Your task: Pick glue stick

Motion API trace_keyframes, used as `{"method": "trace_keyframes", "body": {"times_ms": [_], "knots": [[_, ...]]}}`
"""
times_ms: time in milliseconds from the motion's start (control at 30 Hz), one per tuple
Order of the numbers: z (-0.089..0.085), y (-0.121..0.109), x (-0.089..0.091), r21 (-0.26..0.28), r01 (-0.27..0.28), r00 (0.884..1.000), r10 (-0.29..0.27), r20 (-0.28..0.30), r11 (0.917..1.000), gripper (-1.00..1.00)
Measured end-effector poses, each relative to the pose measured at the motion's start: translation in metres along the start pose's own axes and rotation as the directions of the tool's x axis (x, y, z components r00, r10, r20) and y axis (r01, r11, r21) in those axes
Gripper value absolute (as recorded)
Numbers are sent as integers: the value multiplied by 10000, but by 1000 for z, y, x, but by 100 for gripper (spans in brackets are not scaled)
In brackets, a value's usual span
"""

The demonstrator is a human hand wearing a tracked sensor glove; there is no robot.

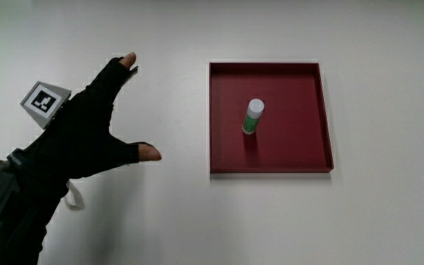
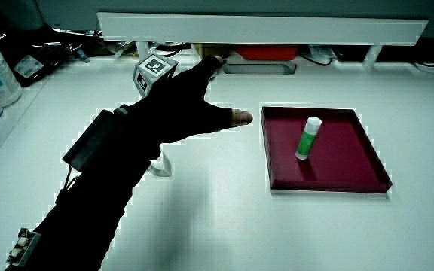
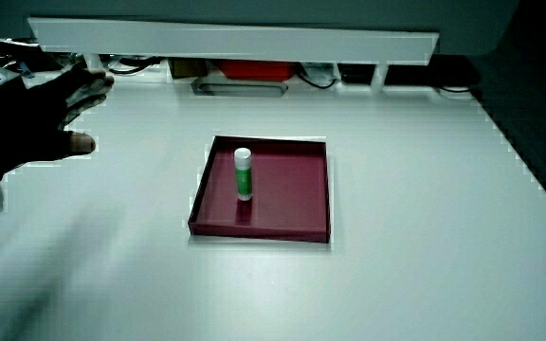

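Hand over bare desk, beside tray, fingers spread apart, holding nothing. Black fabric glove, patterned cube on its back. Tray: shallow, square, dark red, low rim. Glue stick upright in tray's middle: 1 small cylinder, white cap, green body, untouched. Nothing done so far; reach, grasp, lift all left.

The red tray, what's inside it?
Only a glue stick stands upright near the middle of the red tray. The spot beneath its base is covered. The hand is beside the tray, fingers spread, holding nothing.
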Motion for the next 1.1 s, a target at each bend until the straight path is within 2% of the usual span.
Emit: {"method": "trace_keyframes", "body": {"times_ms": [67, 100, 133, 167, 200, 233, 267, 300, 400, 467, 500, 567, 600, 667, 733, 767, 800, 833, 867, 900, 933, 967, 1033, 1100], "knots": [[-3, 3, -4, -41, -214, 9996, 215, 180, 9998, 0], [-6, 6, -5, -79, -535, 9986, 535, 17, 9985, 0], [-9, 9, -4, -185, -433, 9988, 437, 206, 9989, 0], [-12, 11, -2, -266, -712, 9974, 714, 64, 9971, 0], [-16, 14, -2, -336, -742, 9969, 751, 239, 9967, 0], [-18, 17, -2, -319, -826, 9966, 824, -79, 9961, 0], [-21, 20, -3, -322, -744, 9972, 745, 2, 9967, 0], [-24, 23, -3, -376, -697, 9972, 707, 253, 9969, 0], [-36, 31, 8, -707, -1244, 9852, 1317, 1099, 9897, 0], [-44, 39, -1, -614, -914, 9924, 959, 765, 9939, 0], [-47, 42, -2, -605, -1025, 9921, 1065, 662, 9929, 0], [-55, 47, 4, -871, -1436, 9863, 1499, 696, 9858, 0], [-58, 51, 2, -845, -1333, 9878, 1393, 695, 9875, 0], [-65, 58, 1, -1030, -1395, 9862, 1475, 747, 9849, 0], [-73, 65, -3, -1185, -791, 9854, 956, 1408, 9898, 0], [-76, 68, -3, -1167, -1013, 9866, 1148, 1160, 9880, 0], [-80, 71, -5, -1309, -903, 9841, 1086, 1402, 9873, 0], [-84, 73, -2, -1411, -1026, 9816, 1232, 1461, 9847, 0], [-88, 77, -9, -1249, -988, 9872, 1131, 1126, 9872, 0], [-92, 79, -7, -1362, -857, 9859, 1037, 1311, 9870, 0], [-95, 82, -10, -1354, -848, 9882, 1007, 1153, 9872, 0], [-98, 84, -12, -1330, -814, 9871, 984, 1265, 9878, 0], [-104, 88, -14, -1341, -1095, 9851, 1255, 1172, 9849, 0], [-112, 93, -17, -1338, -962, 9825, 1156, 1458, 9863, 0]]}}
